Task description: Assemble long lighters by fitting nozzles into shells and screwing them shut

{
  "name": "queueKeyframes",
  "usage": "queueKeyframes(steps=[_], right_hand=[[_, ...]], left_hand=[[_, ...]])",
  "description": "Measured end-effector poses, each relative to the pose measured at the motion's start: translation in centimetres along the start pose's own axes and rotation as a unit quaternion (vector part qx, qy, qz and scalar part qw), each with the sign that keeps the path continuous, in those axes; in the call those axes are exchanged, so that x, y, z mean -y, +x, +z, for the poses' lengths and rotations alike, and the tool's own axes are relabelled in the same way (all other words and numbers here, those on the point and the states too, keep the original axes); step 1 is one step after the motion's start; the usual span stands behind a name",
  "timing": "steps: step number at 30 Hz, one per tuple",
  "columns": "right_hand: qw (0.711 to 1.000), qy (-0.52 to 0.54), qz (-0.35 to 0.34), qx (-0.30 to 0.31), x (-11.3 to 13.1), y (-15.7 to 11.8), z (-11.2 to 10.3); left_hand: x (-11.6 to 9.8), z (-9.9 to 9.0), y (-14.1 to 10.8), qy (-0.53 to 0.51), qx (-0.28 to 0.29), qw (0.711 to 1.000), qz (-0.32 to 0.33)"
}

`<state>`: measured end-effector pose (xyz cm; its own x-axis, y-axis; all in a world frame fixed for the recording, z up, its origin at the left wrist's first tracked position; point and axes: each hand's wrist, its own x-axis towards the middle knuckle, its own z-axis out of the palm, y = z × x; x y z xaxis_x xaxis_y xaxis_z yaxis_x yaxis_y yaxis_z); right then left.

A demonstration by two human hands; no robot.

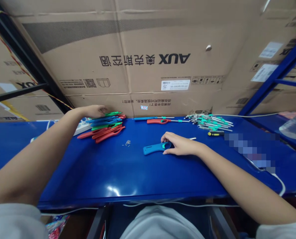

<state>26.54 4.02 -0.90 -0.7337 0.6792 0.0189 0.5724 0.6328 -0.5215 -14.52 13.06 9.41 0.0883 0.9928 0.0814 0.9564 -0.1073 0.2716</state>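
My right hand (179,144) is closed around a blue long-necked gas lighter (152,148) with a teal trigger. Its handle end points left over the blue table, and the metal tip shows past my wrist. My left hand (95,111) is at the back of a pile of red, green and blue lighter handle shells (108,132). Its fingers are curled together, and what they hold, if anything, is hidden. Between the hands, a small heap of screws (128,143) lies on the table.
A blue lighter (145,118) and a red lighter (159,121) lie at the back. Right of them are piled metal rods with teal parts (212,122) and a yellow-black screwdriver (215,133). A large cardboard box (143,33) walls off the table (100,179) behind.
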Motion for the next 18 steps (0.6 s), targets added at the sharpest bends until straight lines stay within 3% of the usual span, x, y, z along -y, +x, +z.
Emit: queueKeyframes(steps=[2, 5, 7, 11, 13, 15, 18], right_hand=[[1.0, 0.012, 0.027, 0.011, 0.3, -0.1, -0.2], [0.999, 0.011, 0.039, 0.025, 0.8, -0.2, -0.3], [0.999, 0.009, 0.035, 0.03, 1.1, -0.2, -0.2], [0.999, -0.003, 0.014, 0.036, 1.7, -0.4, 0.1], [0.999, -0.019, 0.004, 0.041, 2.1, -0.5, 0.1], [0.997, -0.059, 0.008, 0.042, 2.8, -0.7, 0.1], [0.989, -0.142, 0.022, 0.038, 3.7, -0.9, 0.2]], left_hand=[[-0.7, -0.4, -0.5, 0.007, 0.012, 1.0, 0.012], [-3.5, 0.3, -2.5, 0.012, -0.029, 0.998, 0.06], [-6.5, 2.4, -4.8, 0.003, -0.037, 0.993, 0.115], [-12.6, 8.6, -10.1, 0.02, 0.071, 0.949, 0.306], [-14.6, 11.5, -11.9, 0.02, 0.108, 0.936, 0.336], [-15.4, 13.5, -12.8, 0.012, 0.097, 0.933, 0.346], [-15.6, 15.0, -13.0, -0.018, 0.07, 0.942, 0.329]])
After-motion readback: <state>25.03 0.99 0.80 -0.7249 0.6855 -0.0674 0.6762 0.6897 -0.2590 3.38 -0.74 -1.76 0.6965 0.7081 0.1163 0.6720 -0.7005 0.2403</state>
